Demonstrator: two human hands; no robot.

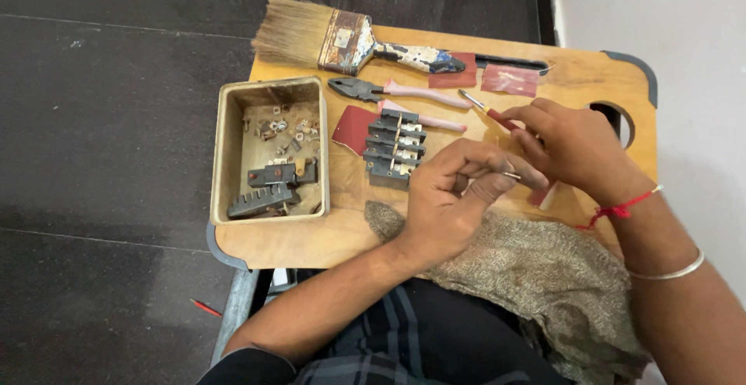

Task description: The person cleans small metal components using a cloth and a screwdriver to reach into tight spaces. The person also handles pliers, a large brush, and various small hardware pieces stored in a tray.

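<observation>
Head view: your left hand (458, 191) pinches a small metal pin (511, 175); your right hand (571, 144) grips a screwdriver (486, 109) — both closed, beside the switch block (395, 148).

Your left hand (458, 191) and right hand (571, 148) crowd right half of small wooden desk (311, 237). Dark grey slotted terminal block (395, 148) sits just left of your fingers; pink-handled pliers (396, 94) and wide bristle paintbrush (350, 39) bar far edge. Shallow beige metal tray (229, 152) fills left side. Bare wood strip along near edge, below tray, passable. Brown woven cloth (536, 276) covers near-right corner.
</observation>
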